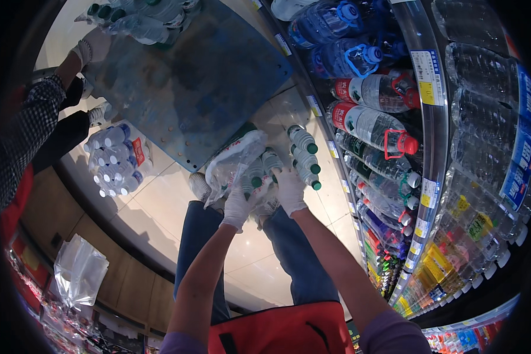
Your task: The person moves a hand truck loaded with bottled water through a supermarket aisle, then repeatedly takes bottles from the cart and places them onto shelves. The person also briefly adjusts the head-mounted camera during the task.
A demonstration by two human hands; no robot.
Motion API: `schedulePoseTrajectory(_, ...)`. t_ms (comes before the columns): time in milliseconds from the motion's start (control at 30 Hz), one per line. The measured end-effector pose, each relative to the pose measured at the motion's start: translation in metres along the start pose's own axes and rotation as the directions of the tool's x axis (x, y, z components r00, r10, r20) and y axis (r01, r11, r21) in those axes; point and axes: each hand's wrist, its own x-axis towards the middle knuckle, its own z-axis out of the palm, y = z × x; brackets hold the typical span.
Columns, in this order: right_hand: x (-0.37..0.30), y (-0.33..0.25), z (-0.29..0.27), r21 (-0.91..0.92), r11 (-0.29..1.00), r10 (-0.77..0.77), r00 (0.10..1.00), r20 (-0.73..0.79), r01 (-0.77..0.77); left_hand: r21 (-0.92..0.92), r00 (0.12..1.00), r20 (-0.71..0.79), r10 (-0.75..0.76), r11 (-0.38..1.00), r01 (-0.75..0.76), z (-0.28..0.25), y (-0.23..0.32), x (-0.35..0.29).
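Both my hands wear white gloves and work low in front of my knees. My left hand point(237, 207) is closed on the torn clear plastic wrap point(233, 162) of a pack of water bottles. Inside the wrap, a bottle with a green cap point(253, 174) shows beside it. My right hand point(290, 187) has its fingers curled over the lower end of another water bottle point(271, 158) at the wrap's opening. Just right of that hand, several loose green-capped bottles point(304, 154) lie in a row on the floor, next to the shelf.
A blue flatbed cart point(189, 88) stands ahead, with wrapped bottles point(150, 23) at its far end. Left of it is a shrink-wrapped bottle pack point(115, 159). Another person's legs point(47, 130) are at the left. Shelves of large bottles point(366, 124) line the right.
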Motion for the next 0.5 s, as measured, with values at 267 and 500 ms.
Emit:
schedulePoseTrajectory(267,-0.009,0.013,-0.014,0.173,0.981,-0.054,0.984,-0.17,0.084,0.133,1.0,-0.022,0.02,0.991,-0.017,-0.015,0.031,-0.038)
schedulePoseTrajectory(500,-0.114,-0.023,-0.117,0.44,0.897,0.206,0.905,-0.373,-0.023,-0.147,0.974,0.091,0.21,0.97,-0.195,-0.117,0.028,-0.128)
